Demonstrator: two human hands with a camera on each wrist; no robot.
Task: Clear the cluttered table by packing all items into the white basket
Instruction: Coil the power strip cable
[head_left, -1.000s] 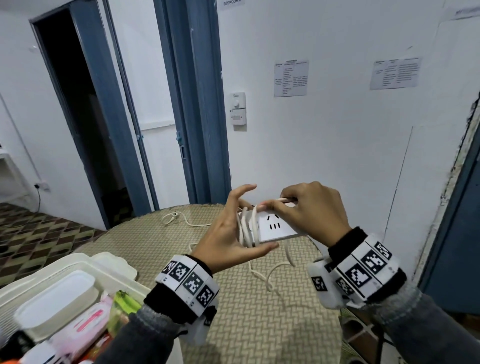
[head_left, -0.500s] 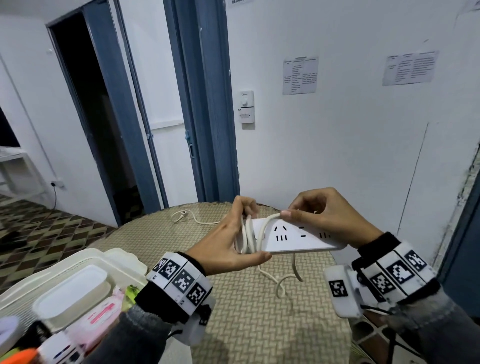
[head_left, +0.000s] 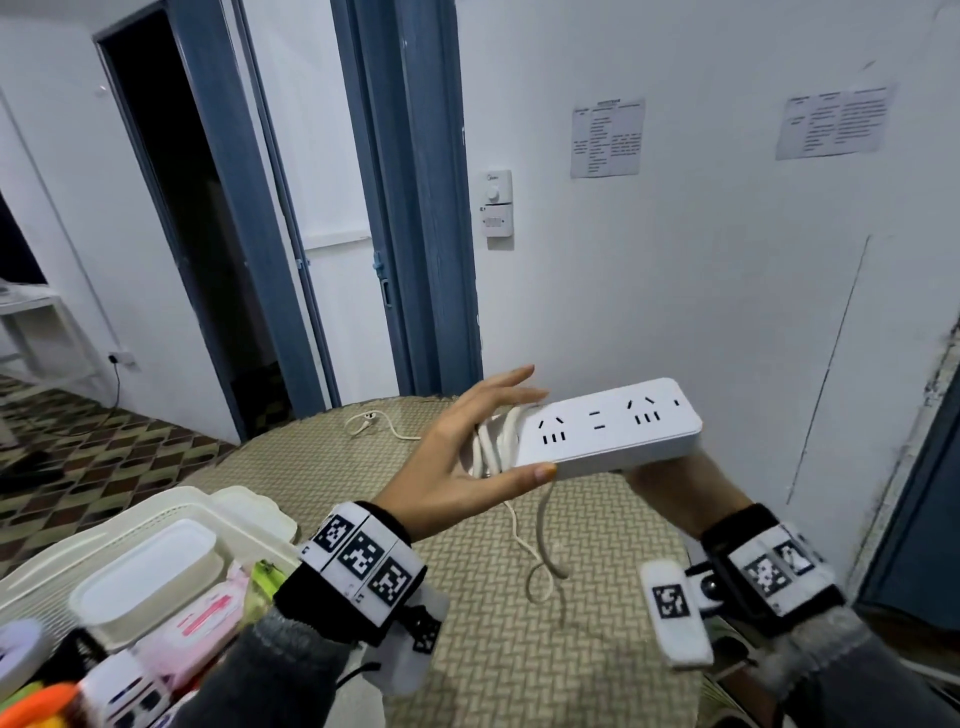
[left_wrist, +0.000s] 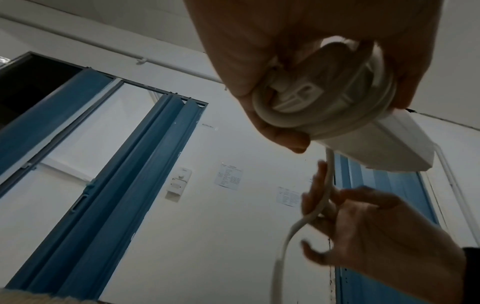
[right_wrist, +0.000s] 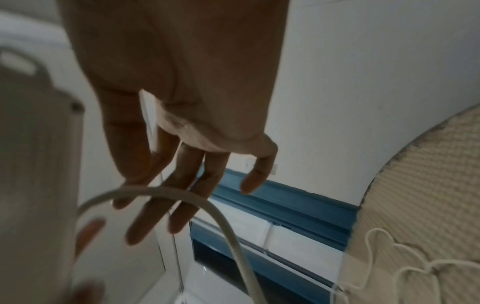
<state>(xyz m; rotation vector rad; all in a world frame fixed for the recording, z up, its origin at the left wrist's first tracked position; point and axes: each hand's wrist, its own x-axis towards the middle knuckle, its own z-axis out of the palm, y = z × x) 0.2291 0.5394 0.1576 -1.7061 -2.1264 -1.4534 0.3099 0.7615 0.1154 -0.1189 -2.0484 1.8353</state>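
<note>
A white power strip (head_left: 597, 431) is held level above the round table (head_left: 519, 649). My left hand (head_left: 522, 431) grips its left end, thumb on the near side and fingers over the top, on the coils of white cord (head_left: 493, 441) wound round that end (left_wrist: 298, 115). My right hand (head_left: 670, 488) is under the strip and mostly hidden in the head view. The wrist views show its fingers (right_wrist: 182, 185) fairly straight with the loose cord (right_wrist: 221, 216) running across them. The rest of the cord (head_left: 540, 545) hangs to the table and ends in a plug (head_left: 363, 418). The white basket (head_left: 171, 506) stands at lower left.
The basket holds a white lidded box (head_left: 150, 571), a pink pack (head_left: 197, 623) and several other items. The white wall rises just behind the table. A blue folding door (head_left: 415, 208) stands at the back, and another blue door (head_left: 924, 493) at the right.
My right hand left the top of the strip and went underneath it with the cord. The strip swung out to the right and now shows its full socket face. My left fingers straightened.
</note>
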